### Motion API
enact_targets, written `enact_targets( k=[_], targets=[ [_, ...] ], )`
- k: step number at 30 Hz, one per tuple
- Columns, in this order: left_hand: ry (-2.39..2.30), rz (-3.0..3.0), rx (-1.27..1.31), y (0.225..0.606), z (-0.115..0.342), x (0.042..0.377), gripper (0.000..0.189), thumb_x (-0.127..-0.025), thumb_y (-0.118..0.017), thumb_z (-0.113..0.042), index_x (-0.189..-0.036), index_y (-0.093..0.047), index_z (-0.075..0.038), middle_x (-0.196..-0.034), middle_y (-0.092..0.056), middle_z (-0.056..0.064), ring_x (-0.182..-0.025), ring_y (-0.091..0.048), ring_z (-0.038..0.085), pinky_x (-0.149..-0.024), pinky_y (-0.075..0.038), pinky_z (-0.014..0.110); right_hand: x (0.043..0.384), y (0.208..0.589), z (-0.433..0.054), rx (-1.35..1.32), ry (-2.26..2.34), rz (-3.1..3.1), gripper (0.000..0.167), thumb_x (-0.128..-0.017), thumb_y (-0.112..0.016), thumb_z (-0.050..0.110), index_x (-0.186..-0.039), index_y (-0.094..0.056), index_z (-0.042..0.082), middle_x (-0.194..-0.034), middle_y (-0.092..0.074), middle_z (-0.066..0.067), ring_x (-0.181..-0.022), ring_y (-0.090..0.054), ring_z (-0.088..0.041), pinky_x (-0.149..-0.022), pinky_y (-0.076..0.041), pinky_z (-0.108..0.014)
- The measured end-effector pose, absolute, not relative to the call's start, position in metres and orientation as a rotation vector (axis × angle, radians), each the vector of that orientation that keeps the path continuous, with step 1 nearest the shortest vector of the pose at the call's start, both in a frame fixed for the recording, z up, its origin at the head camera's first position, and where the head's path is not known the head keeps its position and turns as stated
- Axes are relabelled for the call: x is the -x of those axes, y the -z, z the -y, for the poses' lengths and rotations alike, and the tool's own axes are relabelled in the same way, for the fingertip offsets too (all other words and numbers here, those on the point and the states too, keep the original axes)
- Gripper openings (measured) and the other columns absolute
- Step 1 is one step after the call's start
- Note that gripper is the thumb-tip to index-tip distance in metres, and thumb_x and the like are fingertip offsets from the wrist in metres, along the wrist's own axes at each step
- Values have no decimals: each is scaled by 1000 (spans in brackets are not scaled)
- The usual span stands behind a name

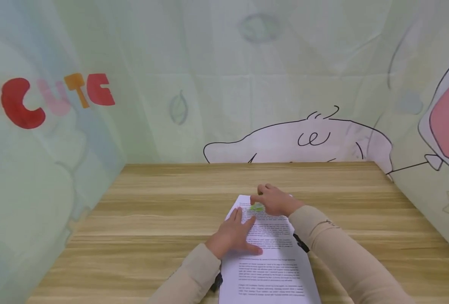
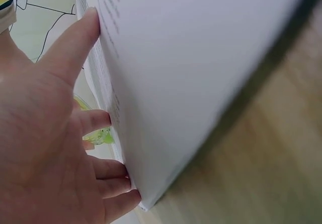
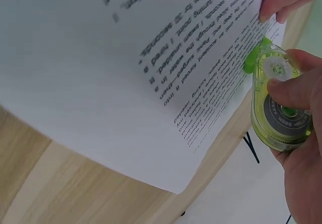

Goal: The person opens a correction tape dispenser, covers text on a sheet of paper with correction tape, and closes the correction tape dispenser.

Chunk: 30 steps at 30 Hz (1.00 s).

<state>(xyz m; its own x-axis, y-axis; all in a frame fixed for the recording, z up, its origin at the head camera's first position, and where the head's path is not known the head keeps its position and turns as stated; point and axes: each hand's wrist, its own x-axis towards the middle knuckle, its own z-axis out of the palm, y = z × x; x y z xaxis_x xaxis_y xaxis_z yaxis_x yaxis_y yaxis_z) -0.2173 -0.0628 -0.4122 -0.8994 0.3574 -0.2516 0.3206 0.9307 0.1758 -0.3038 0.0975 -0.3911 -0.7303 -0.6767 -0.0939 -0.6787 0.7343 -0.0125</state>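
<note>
Head view shows me the left hand point(image 1: 235, 236) spread on printed paper point(image 1: 268, 255), the right hand point(image 1: 277, 201) pinching a green tape dispenser point(image 3: 282, 126) near the far edge.

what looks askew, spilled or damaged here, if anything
Nothing stands out: the printed white paper lies on the brown wood-grain table without visible tears or spills, and the right hand holds the translucent green tape dispenser.

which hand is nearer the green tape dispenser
Right. The right hand grips the green tape dispenser; the left hand lies spread on the printed page beside it.
</note>
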Motion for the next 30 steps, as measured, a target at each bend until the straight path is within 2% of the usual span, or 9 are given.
enact_targets(
  k=[8,30],
  targets=[
    [-201,-2806,-498,409,64,216,96,-68,-64,-68,-144,-31,-20,-152,-15,21,-142,-12,34,-110,-26,48,306,390,-96,1169,-63,-2857,46,-77,-61,-4,-111,-60,28,-112,-52,-8,-103,-49,-26,-91,-44,-42],
    [-182,-2817,-497,411,63,216,96,-67,-64,-68,-144,-32,-21,-152,-16,20,-142,-13,33,-109,-27,47,306,388,-100,1243,-119,-2828,47,-77,-62,-4,-111,-59,28,-110,-51,-7,-99,-48,-25,-89,-45,-42]
  ],
)
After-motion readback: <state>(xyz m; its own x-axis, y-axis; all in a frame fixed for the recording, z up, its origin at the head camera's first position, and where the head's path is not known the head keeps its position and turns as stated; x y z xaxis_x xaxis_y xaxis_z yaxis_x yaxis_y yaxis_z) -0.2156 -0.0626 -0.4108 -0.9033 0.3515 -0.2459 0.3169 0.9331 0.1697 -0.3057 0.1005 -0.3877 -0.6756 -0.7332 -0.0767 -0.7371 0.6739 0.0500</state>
